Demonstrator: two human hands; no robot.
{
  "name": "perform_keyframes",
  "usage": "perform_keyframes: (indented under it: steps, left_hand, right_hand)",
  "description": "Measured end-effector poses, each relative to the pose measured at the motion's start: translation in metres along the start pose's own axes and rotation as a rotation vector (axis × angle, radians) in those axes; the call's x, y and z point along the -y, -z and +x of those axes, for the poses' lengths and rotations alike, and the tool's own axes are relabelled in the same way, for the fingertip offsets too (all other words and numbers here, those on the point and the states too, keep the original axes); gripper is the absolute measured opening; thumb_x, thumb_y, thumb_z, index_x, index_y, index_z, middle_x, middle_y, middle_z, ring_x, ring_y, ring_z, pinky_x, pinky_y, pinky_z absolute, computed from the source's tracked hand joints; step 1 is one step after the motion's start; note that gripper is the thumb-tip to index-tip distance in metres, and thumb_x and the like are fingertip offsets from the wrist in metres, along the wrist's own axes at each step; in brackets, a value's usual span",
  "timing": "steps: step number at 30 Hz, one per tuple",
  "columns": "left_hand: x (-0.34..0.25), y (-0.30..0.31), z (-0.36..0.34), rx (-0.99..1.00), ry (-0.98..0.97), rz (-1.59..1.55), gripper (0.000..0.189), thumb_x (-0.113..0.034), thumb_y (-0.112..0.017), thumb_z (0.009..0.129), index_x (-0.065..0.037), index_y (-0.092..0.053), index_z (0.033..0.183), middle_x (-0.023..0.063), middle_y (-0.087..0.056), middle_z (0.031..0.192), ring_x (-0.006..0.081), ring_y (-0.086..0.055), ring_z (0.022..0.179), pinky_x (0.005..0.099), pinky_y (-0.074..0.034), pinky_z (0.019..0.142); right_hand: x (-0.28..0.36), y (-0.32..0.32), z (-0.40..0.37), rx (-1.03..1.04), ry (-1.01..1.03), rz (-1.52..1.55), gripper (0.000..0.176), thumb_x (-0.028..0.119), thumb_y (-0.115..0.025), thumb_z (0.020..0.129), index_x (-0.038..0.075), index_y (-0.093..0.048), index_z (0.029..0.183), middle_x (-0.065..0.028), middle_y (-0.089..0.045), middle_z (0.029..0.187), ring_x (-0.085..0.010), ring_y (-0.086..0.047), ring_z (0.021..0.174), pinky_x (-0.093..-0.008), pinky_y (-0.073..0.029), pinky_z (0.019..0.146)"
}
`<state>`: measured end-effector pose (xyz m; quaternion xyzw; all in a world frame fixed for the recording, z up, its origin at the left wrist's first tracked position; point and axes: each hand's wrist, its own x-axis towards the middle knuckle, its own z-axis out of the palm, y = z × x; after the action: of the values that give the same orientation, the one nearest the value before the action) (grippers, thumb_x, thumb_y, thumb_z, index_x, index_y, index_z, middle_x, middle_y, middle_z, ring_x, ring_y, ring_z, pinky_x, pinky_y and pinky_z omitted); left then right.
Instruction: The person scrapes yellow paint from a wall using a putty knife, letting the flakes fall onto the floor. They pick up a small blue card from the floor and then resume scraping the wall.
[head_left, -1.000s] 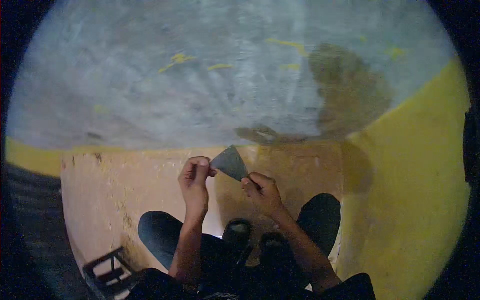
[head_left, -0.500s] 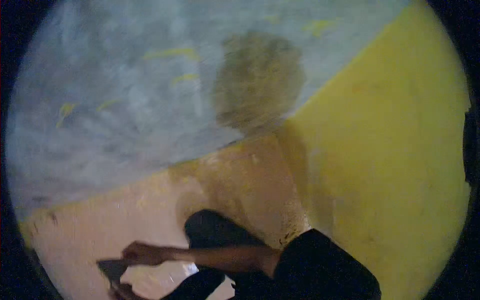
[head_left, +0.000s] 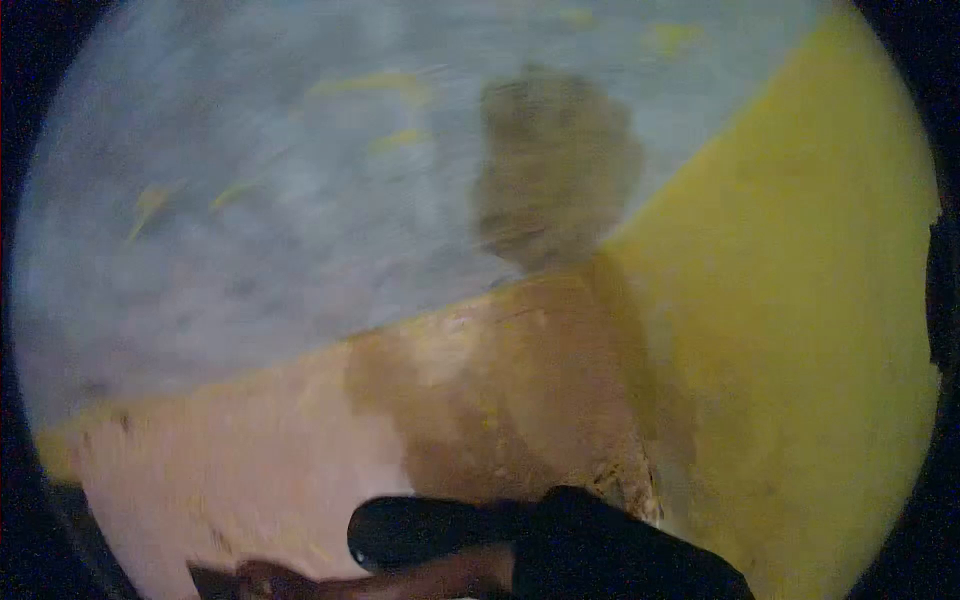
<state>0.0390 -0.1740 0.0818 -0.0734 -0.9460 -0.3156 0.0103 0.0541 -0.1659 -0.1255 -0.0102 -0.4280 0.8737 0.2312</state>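
Near the bottom left edge, my right hand (head_left: 268, 580) is closed on a dark flat piece (head_left: 208, 578) with a pointed corner. Blur and dim light hide its details. The bare forearm runs rightward from the hand to a dark sleeve (head_left: 620, 550). A dark rounded shape (head_left: 410, 530), perhaps a knee, lies just above the forearm. My left hand is outside the frame.
A grey-blue surface (head_left: 250, 200) with yellow smears and a large brown patch (head_left: 560, 170) fills the upper part. Below is a pinkish surface (head_left: 240, 450) with a brown stained area (head_left: 500, 400). A yellow surface (head_left: 800, 300) stands at right, meeting both at a corner.
The view has shifted, so the corner sits farther right and slightly lower. My right hand and the dark piece are lower in the frame. My left hand, earlier at the piece's lower end, has left view.
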Motion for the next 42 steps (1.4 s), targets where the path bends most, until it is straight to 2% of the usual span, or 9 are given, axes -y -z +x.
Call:
perform_keyframes:
  steps: [1,5,8,17,25,29,35,36,42]
  left_hand:
    - [0.025,-0.004,0.022,0.058,-0.063,-0.013,0.011,-0.003,-0.067,0.083,0.002,-0.061,0.091,0.0092,-0.062,0.084,0.0168,-0.057,0.072,0.0318,-0.051,0.059]
    - [0.045,-0.031,0.058,0.235,-0.276,-0.011,0.017,-0.009,-0.068,0.086,0.002,-0.065,0.099,0.0095,-0.068,0.095,0.0156,-0.063,0.091,0.0309,-0.05,0.084]
    - [0.037,-0.04,0.091,0.485,-0.362,-0.107,0.018,-0.014,-0.065,0.089,0.002,-0.065,0.097,0.008,-0.069,0.084,0.0121,-0.064,0.078,0.0284,-0.05,0.073]
    - [0.097,-0.123,0.161,0.728,-0.462,-0.733,0.024,-0.026,-0.059,0.095,-0.004,-0.059,0.086,0.0013,-0.058,0.072,0.0098,-0.054,0.068,0.0268,-0.047,0.065]
    - [0.117,-0.137,0.23,0.611,-0.451,-1.061,0.025,-0.027,-0.061,0.092,-0.002,-0.064,0.092,0.0053,-0.063,0.075,0.0133,-0.059,0.07,0.0303,-0.049,0.066]
    - [0.151,-0.149,0.243,0.038,-0.548,-0.904,0.046,-0.037,-0.065,0.087,-0.002,-0.059,0.116,0.019,-0.063,0.104,0.0302,-0.063,0.094,0.0433,-0.049,0.083]
    - [0.2,-0.102,0.27,0.199,-0.322,-0.809,0.084,-0.044,-0.068,0.078,-0.001,-0.031,0.14,0.0238,-0.042,0.132,0.0406,-0.045,0.118,0.0547,-0.04,0.094]
    - [0.205,-0.098,0.277,0.135,-0.272,-0.865,0.087,-0.041,-0.069,0.078,0.001,-0.027,0.142,0.0254,-0.04,0.134,0.0422,-0.044,0.119,0.0544,-0.04,0.096]
    - [0.265,-0.115,0.355,-0.017,0.101,-0.968,0.09,-0.023,-0.069,0.076,0.004,-0.017,0.145,0.0297,-0.031,0.145,0.0445,-0.04,0.127,0.052,-0.037,0.102]
  right_hand:
    - [0.018,-0.014,-0.004,-0.245,-0.226,-0.019,0.023,0.024,-0.061,0.09,0.004,-0.061,0.101,-0.0069,-0.061,0.092,-0.0171,-0.056,0.088,-0.0352,-0.047,0.082]
    - [0.026,0.036,0.026,-0.142,-0.143,-0.604,0.015,0.014,-0.055,0.092,0.003,-0.058,0.101,-0.0138,-0.062,0.098,-0.0271,-0.058,0.094,-0.0389,-0.046,0.085]
    - [0.005,0.05,0.035,-0.245,-0.026,-0.591,0.025,0.028,-0.055,0.092,0.004,-0.057,0.086,-0.0171,-0.058,0.073,-0.0316,-0.053,0.064,-0.0425,-0.042,0.059]
    - [0.074,0.073,0.038,-0.032,-0.42,-0.747,0.03,0.032,-0.054,0.094,0.003,-0.061,0.098,-0.0014,-0.058,0.076,-0.0121,-0.056,0.073,-0.0276,-0.046,0.067]
    - [0.045,0.005,0.066,-0.258,-0.083,-0.517,0.036,0.021,-0.054,0.096,0.001,-0.051,0.126,0.0024,-0.048,0.075,-0.0054,-0.045,0.058,-0.0222,-0.042,0.054]
    - [0.014,-0.026,0.087,-0.307,-0.065,-0.933,0.038,0.026,-0.055,0.096,0.003,-0.052,0.125,0.0041,-0.046,0.073,-0.0025,-0.039,0.053,-0.0183,-0.032,0.046]
    - [-0.011,-0.106,0.161,0.006,-0.174,-1.539,0.033,0.026,-0.055,0.096,0.004,-0.053,0.12,0.0046,-0.047,0.075,-0.0014,-0.038,0.054,-0.0185,-0.031,0.045]
    - [-0.008,-0.113,0.178,0.12,-0.196,-1.641,0.038,0.021,-0.059,0.093,-0.001,-0.051,0.122,-0.0038,-0.059,0.087,-0.0123,-0.054,0.072,-0.0283,-0.045,0.063]
    - [-0.077,-0.177,0.275,0.597,-0.271,-2.017,0.043,0.017,-0.06,0.09,-0.003,-0.047,0.125,-0.0294,-0.061,0.109,-0.0389,-0.063,0.1,-0.0435,-0.049,0.082]
